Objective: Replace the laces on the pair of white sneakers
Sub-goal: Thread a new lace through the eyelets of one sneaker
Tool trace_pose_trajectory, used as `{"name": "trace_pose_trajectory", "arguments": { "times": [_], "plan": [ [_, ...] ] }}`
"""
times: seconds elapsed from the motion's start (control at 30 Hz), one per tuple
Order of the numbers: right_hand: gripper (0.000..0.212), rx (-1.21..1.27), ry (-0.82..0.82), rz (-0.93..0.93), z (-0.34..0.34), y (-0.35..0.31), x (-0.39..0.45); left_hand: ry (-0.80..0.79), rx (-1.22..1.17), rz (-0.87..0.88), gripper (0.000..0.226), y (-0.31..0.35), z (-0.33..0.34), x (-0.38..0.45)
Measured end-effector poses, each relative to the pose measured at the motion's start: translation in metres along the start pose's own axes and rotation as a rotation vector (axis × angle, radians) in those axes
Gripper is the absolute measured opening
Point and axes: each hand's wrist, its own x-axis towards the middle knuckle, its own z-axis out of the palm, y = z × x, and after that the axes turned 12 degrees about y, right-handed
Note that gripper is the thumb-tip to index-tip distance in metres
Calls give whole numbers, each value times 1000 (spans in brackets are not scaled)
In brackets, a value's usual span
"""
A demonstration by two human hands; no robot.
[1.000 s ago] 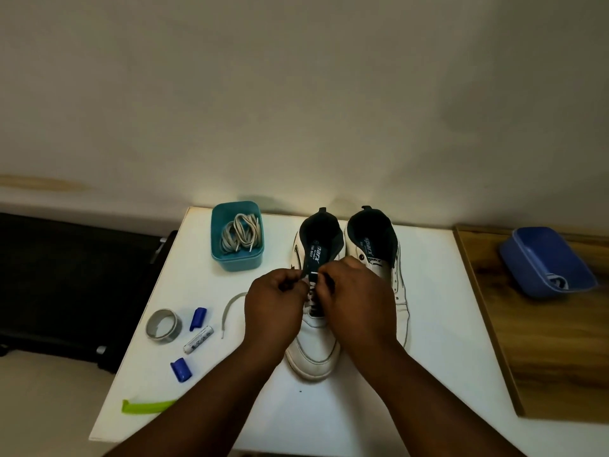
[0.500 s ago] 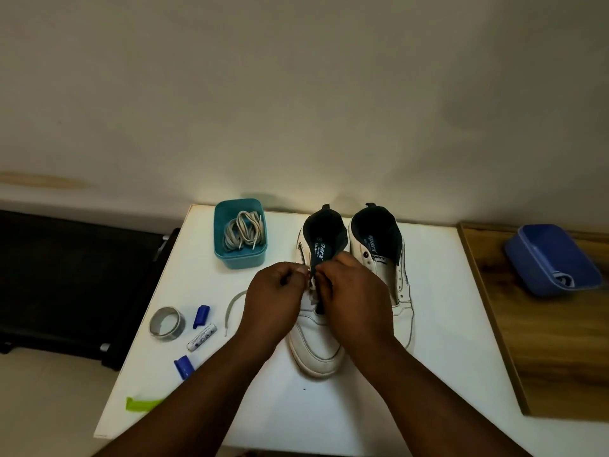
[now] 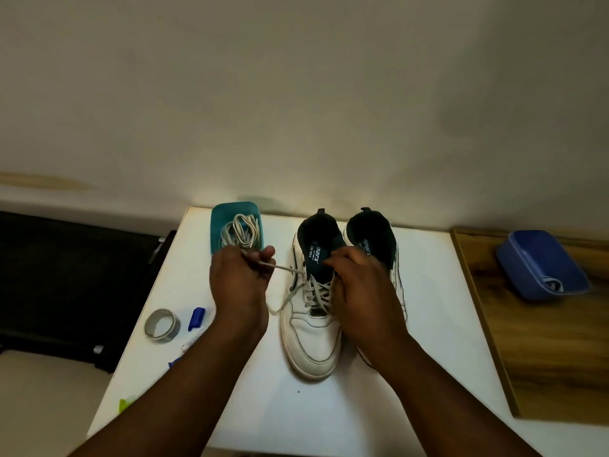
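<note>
Two white sneakers stand side by side on the white table (image 3: 428, 291), heels toward the wall. The left sneaker (image 3: 311, 341) has a pale lace (image 3: 283, 267) crossed through its eyelets. My left hand (image 3: 239, 285) pinches one end of that lace and holds it stretched out to the left of the shoe. My right hand (image 3: 362, 285) rests on the right side of the lacing with fingers curled at the tongue; what it grips is hidden. It covers much of the right sneaker (image 3: 375, 245).
A teal box (image 3: 217, 219) with coiled laces stands at the back left, just beyond my left hand. A tape roll (image 3: 161, 324), blue caps (image 3: 196, 318) and a green strip (image 3: 124, 405) lie along the left edge. A blue tub (image 3: 540, 262) sits on the wooden board (image 3: 543, 351) at right.
My left hand has moved out to the left from the shoe's tongue, drawing a lace end taut through an eyelet. My right hand stayed at the lacing.
</note>
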Motion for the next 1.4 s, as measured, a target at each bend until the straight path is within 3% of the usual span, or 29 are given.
{"name": "trace_pose_trajectory", "arguments": {
  "times": [0.07,0.1,0.2,0.23,0.3,0.37,0.43,0.5,0.57,0.73,0.83,1.0,1.13,1.23,1.3,1.4],
  "plan": [
    [37,-9,2,-4,0,1,-1,38,-64,73,13,9,-3,4],
    [37,-5,3,-1,-1,1,-2,27,59,246,12,13,-4,6],
    [37,-5,-16,-8,-1,-1,-1,-263,854,975,7,11,-14,9],
    [37,-16,-31,-9,-1,-2,0,-373,1107,1089,16,6,-18,10],
    [36,-24,-41,-10,-1,-2,0,-524,1360,1054,25,-3,-22,9],
    [35,-23,-39,0,-2,-2,-1,-549,1361,1070,21,-2,-22,11],
    [32,-27,-43,-5,-3,-1,-1,-395,1279,1163,19,4,-21,15],
    [30,-24,-49,-19,-3,-1,-1,-148,1054,1065,20,11,-21,16],
    [28,-18,-51,-27,-1,-1,-1,-46,938,964,22,9,-23,15],
    [30,7,-37,-14,-1,0,-3,-87,1352,1069,36,-11,-29,9],
    [37,45,-35,-1,-2,-2,-4,-78,1512,1219,24,-17,-31,0],
    [40,85,-9,37,-7,-3,-3,-131,1735,1151,27,-26,-35,-6],
    [40,100,-6,60,-8,-2,-5,-174,1751,1125,22,-23,-37,-6],
    [42,96,16,70,-8,-2,-5,-202,1755,1025,32,-17,-32,-12],
    [43,133,59,75,-8,-2,-4,-245,1701,784,37,-5,-24,-22],
    [23,258,102,117,-12,-7,-2,-336,1171,161,33,25,-12,-45]
  ]
}}
